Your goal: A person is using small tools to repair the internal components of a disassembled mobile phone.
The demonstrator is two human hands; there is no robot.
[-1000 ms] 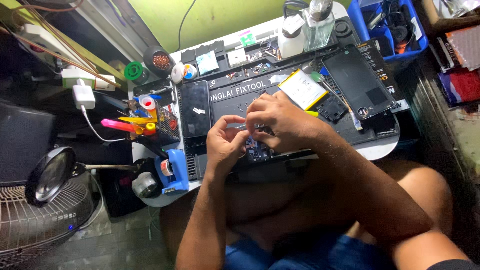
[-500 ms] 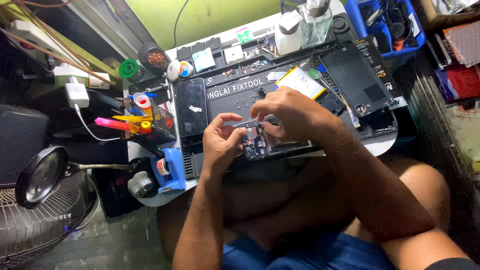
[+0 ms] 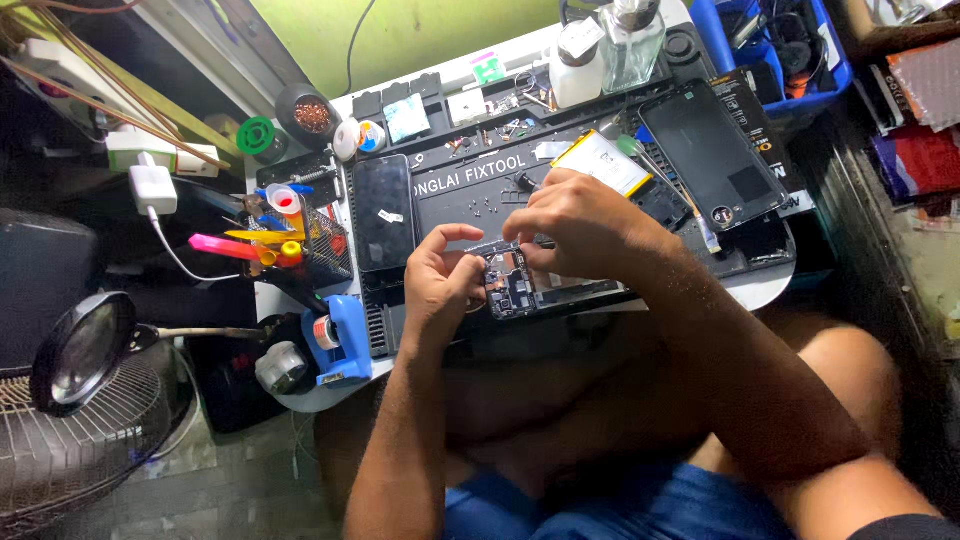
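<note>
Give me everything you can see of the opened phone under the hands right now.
The opened phone lies flat on the dark work mat, near the table's front edge, long side running left to right. Its back is off: a dark frame shows, with a circuit board and small metal parts crowded at its left end. The left hand grips that left end, thumb arched over the top edge. The right hand covers its upper middle, fingertips pressed down at the board. Finer detail is hidden by the hands.
</note>
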